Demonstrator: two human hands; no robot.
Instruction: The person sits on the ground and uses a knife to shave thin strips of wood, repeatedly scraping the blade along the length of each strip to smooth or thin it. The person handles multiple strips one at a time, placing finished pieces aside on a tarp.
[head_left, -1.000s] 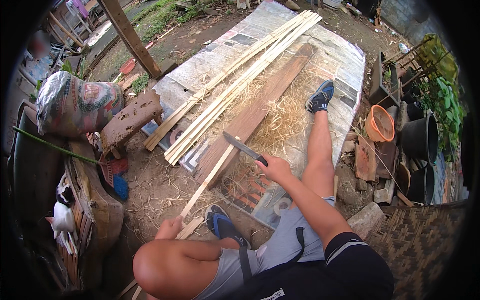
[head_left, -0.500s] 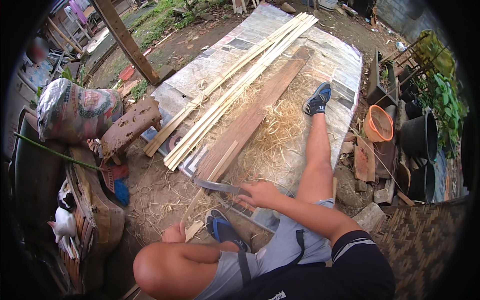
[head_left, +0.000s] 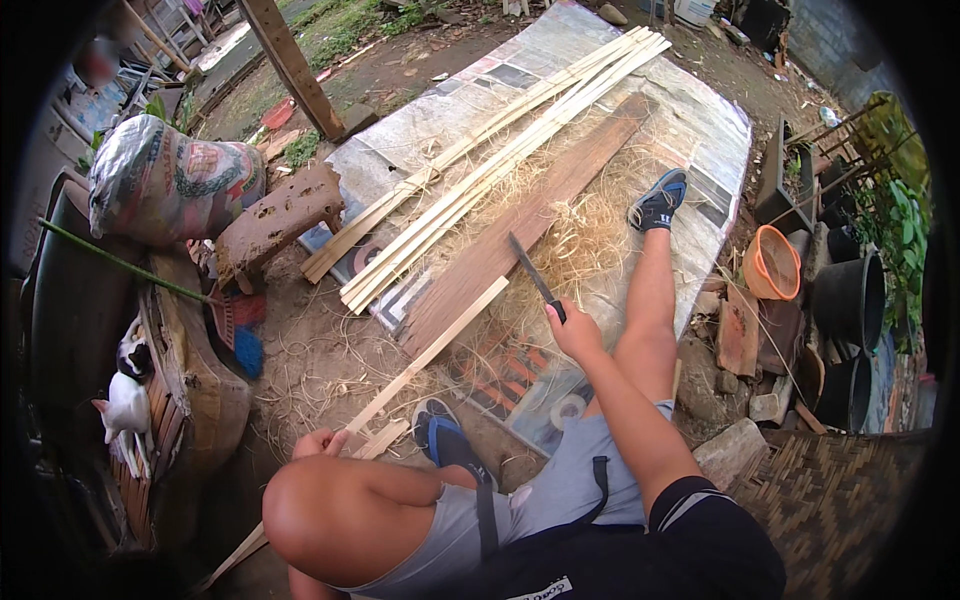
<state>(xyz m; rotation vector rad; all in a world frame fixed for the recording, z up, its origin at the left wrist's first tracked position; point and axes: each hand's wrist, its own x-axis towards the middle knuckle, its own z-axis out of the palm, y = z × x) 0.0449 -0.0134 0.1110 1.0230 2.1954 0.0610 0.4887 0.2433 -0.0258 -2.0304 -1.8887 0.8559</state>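
Observation:
My left hand is closed around a long pale strip of wood or bamboo, low at the left beside my bent knee. The strip slants up and away to the right, its far end near the lower edge of a brown plank. My right hand grips the dark handle of a knife. Its blade points up and to the left, apart from the strip, with its tip over the plank. Curly shavings lie around the plank. A shorter pale piece rests near my left foot.
Long pale strips lie side by side on a printed sheet. At left are a stuffed sack, a worn log and a black-and-white cat on a wooden seat. An orange basket and black pots stand at right.
The knife has come off the strip and swung up and to the right with my right hand. My left hand has moved slightly down-left with the strip. The whole view has shifted a little.

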